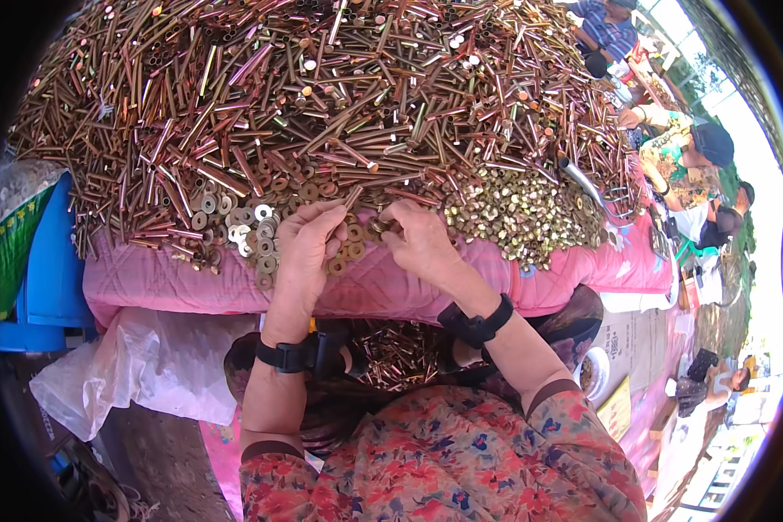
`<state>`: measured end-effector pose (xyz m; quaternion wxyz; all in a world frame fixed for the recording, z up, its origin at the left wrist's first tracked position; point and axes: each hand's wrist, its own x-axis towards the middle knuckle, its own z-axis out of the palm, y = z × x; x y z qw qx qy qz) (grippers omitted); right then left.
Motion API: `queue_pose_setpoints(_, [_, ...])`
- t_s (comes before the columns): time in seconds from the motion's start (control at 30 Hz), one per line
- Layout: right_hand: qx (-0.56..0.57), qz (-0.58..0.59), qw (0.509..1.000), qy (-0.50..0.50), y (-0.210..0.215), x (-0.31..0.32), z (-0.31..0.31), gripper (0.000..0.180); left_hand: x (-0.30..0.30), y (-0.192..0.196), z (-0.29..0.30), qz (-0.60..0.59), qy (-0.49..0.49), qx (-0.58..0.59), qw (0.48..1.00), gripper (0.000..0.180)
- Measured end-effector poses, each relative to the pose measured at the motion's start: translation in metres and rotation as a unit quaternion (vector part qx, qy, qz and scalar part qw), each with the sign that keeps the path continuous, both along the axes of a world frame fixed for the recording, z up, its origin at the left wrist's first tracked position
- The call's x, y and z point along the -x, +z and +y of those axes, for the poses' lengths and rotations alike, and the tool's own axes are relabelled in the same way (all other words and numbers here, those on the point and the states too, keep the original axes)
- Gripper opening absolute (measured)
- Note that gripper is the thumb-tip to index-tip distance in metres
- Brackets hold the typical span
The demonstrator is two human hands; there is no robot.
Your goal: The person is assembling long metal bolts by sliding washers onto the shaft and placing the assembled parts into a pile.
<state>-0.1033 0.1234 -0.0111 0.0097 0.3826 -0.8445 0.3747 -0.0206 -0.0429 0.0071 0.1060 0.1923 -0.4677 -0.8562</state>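
Note:
My left hand [308, 242] is closed in a pinch at the near edge of the pile, with a copper-coloured metal tube [354, 198] sticking up from its fingertips. Just to the right, my right hand [419, 242] is also closed, thumb and forefinger pressed together over a small brassy piece that I cannot make out. The fingertips of both hands face each other, a short gap apart. Flat washers [266, 246] lie loose around and beneath the left hand. Beside the right hand spreads a heap of small yellowish nuts [531, 217].
A large mound of metal tubes [322, 104] covers the pink quilted cloth [183, 283]. A curved metal handle [583, 181] rests at the right. Blue bin [48, 261] and clear plastic sheet [157, 365] stand left. More metal pieces [400, 352] lie below, between my knees. Several people sit at right.

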Motion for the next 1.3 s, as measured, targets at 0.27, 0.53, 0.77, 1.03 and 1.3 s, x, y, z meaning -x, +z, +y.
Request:
queue_pose_setpoints(0.27, [0.026, -0.007, 0.999, 0.020, -0.011, 0.013, 0.005, 0.015, 0.003, 0.002, 0.011, -0.030, -0.009, 0.005, 1.000, 0.017])
queue_pose_setpoints(0.53, [0.035, 0.029, 0.993, -0.113, -0.008, 0.000, 0.000, 0.008, 0.001, -0.003, 0.014, -0.010, -0.026, 0.017, 0.999, 0.013])
queue_pose_setpoints(0.77, [0.107, -0.078, 0.980, -0.147, -0.003, 0.001, 0.013, 0.015, 0.004, -0.004, 0.019, -0.002, -0.034, 0.004, 0.999, 0.014])
queue_pose_setpoints(1.03, [0.137, -0.036, 0.982, -0.129, 0.010, -0.018, 0.010, 0.012, 0.005, -0.005, 0.024, -0.014, -0.107, -0.036, 0.994, 0.012])
queue_pose_setpoints(1.3, [0.117, 0.107, 0.980, -0.123, 0.012, -0.025, 0.011, 0.010, 0.002, -0.001, 0.020, -0.056, -0.141, -0.110, 0.982, 0.009])
